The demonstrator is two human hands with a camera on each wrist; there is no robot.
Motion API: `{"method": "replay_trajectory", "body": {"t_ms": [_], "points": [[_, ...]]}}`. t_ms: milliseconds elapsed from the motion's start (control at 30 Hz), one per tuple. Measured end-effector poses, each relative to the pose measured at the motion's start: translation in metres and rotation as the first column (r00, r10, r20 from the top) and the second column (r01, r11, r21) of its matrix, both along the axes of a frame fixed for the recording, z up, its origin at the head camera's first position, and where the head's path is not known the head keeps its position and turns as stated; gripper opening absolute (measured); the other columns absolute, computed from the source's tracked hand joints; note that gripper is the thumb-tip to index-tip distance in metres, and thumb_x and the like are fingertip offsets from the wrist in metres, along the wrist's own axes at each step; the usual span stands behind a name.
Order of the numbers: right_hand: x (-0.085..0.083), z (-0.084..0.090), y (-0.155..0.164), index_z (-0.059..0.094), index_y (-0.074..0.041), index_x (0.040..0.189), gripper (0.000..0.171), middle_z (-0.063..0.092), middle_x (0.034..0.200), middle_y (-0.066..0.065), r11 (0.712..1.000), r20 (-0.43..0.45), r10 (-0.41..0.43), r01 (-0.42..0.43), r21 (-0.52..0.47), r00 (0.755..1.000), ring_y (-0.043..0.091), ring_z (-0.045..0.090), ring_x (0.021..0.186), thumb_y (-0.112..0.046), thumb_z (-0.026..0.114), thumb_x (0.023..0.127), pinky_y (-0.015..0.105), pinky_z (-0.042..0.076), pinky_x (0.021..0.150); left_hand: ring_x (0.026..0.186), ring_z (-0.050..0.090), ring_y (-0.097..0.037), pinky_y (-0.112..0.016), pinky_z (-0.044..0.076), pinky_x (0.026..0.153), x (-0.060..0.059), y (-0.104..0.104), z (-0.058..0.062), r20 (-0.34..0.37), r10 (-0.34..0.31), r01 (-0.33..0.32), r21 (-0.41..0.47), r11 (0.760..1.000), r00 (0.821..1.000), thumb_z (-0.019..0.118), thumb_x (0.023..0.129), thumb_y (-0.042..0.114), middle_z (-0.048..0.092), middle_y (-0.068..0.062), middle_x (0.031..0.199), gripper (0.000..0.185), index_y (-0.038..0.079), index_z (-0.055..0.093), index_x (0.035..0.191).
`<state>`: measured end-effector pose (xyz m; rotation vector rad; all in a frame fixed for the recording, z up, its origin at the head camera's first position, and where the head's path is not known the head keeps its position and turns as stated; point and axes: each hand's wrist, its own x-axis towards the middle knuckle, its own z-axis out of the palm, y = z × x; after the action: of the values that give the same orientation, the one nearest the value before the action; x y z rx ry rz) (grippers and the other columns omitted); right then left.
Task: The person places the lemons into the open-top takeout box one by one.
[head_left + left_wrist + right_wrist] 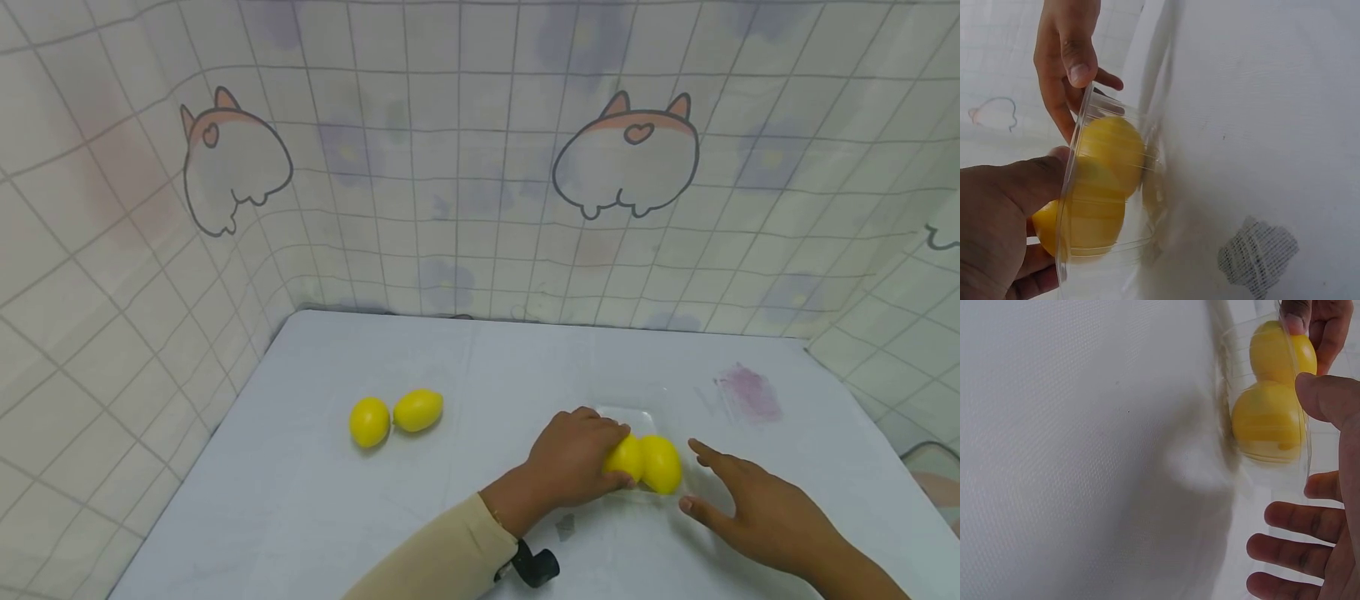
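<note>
A clear plastic tray (639,414) on the pale table (300,500) holds two yellow lemons side by side. My left hand (581,454), in a beige sleeve, curls round the left lemon (627,457); in the left wrist view its thumb (1035,181) and fingers grip that lemon (1091,219) inside the tray's wall (1075,156). The second lemon (662,464) lies against it. My right hand (746,504) lies beside the tray with fingers spread and straight, and its thumb (1329,394) touches the rim by the lemons (1266,422).
Two more lemons (370,421) (418,409) lie loose on the table to the left. A pink stain (746,392) marks the cloth at the right. Checked curtain walls (480,167) close in the back and both sides.
</note>
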<state>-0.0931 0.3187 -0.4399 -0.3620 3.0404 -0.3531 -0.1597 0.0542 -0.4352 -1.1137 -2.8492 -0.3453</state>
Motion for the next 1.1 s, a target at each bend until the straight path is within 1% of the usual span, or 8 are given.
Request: {"method": "replay_trajectory", "body": {"t_ms": [100, 233, 333, 500, 667, 867, 1100], "points": [[0.0, 0.0, 0.0, 0.047, -0.013, 0.153, 0.09, 0.062, 0.138, 0.016, 1.0, 0.001, -0.002, 0.002, 0.0, 1.0, 0.043, 0.061, 0.119, -0.074, 0.06, 0.089, 0.066, 0.054, 0.081, 0.119, 0.056, -0.01, -0.027, 0.047, 0.094, 0.0, 0.001, 0.002, -0.005, 0.007, -0.007, -0.022, 1.0, 1.0, 0.073, 0.088, 0.06, 0.065, 0.015, 0.132, 0.063, 0.026, 0.064, 0.14], [-0.001, -0.001, 0.001, 0.047, -0.012, 0.153, 0.09, 0.062, 0.137, 0.016, 1.0, 0.003, 0.0, 0.0, -0.002, 1.0, 0.043, 0.061, 0.119, -0.074, 0.06, 0.089, 0.065, 0.054, 0.082, 0.116, 0.055, -0.009, -0.027, 0.046, 0.093, -0.001, 0.006, 0.0, -0.013, 0.021, -0.021, -0.044, 0.999, 1.0, 0.074, 0.087, 0.061, 0.066, 0.016, 0.13, 0.062, 0.026, 0.065, 0.138], [-0.002, -0.002, 0.003, 0.046, -0.011, 0.153, 0.092, 0.062, 0.137, 0.017, 1.0, 0.014, -0.001, 0.001, 0.003, 1.0, 0.042, 0.061, 0.118, -0.075, 0.059, 0.088, 0.065, 0.054, 0.082, 0.116, 0.054, -0.008, -0.027, 0.045, 0.094, -0.002, 0.009, 0.0, -0.012, 0.037, -0.038, -0.066, 0.997, 0.999, 0.074, 0.087, 0.062, 0.066, 0.016, 0.131, 0.063, 0.026, 0.065, 0.138], [-0.003, -0.002, 0.003, 0.046, -0.011, 0.154, 0.094, 0.062, 0.137, 0.016, 1.0, 0.021, -0.004, 0.004, 0.004, 1.0, 0.042, 0.062, 0.117, -0.077, 0.058, 0.087, 0.065, 0.054, 0.082, 0.116, 0.051, -0.008, -0.026, 0.044, 0.095, -0.001, 0.013, 0.002, 0.002, 0.057, -0.057, -0.11, 0.992, 0.998, 0.073, 0.087, 0.063, 0.065, 0.016, 0.132, 0.065, 0.026, 0.064, 0.14], [-0.003, -0.002, 0.004, 0.046, -0.011, 0.154, 0.093, 0.063, 0.137, 0.016, 1.0, 0.01, 0.001, -0.001, 0.007, 1.0, 0.042, 0.062, 0.117, -0.076, 0.059, 0.088, 0.065, 0.054, 0.081, 0.119, 0.049, -0.009, -0.027, 0.044, 0.098, -0.003, 0.013, 0.002, 0.003, 0.049, -0.048, -0.135, 0.99, 0.999, 0.07, 0.088, 0.064, 0.063, 0.014, 0.135, 0.069, 0.024, 0.061, 0.143], [-0.002, 0.0, 0.003, 0.046, -0.011, 0.154, 0.093, 0.063, 0.137, 0.016, 1.0, 0.003, 0.007, -0.007, 0.006, 1.0, 0.042, 0.062, 0.118, -0.075, 0.059, 0.088, 0.065, 0.054, 0.082, 0.124, 0.05, -0.011, -0.028, 0.042, 0.105, -0.004, 0.009, 0.001, -0.004, 0.016, -0.016, -0.099, 0.995, 1.0, 0.067, 0.09, 0.065, 0.059, 0.013, 0.142, 0.07, 0.023, 0.059, 0.145], [-0.002, 0.0, 0.002, 0.047, -0.011, 0.153, 0.093, 0.063, 0.135, 0.018, 1.0, 0.011, 0.004, -0.004, 0.004, 1.0, 0.043, 0.061, 0.118, -0.076, 0.059, 0.088, 0.065, 0.054, 0.082, 0.126, 0.052, -0.011, -0.028, 0.042, 0.107, -0.003, 0.004, 0.001, -0.012, -0.007, 0.007, -0.053, 0.999, 1.0, 0.067, 0.092, 0.061, 0.059, 0.012, 0.141, 0.063, 0.025, 0.06, 0.143]]}}
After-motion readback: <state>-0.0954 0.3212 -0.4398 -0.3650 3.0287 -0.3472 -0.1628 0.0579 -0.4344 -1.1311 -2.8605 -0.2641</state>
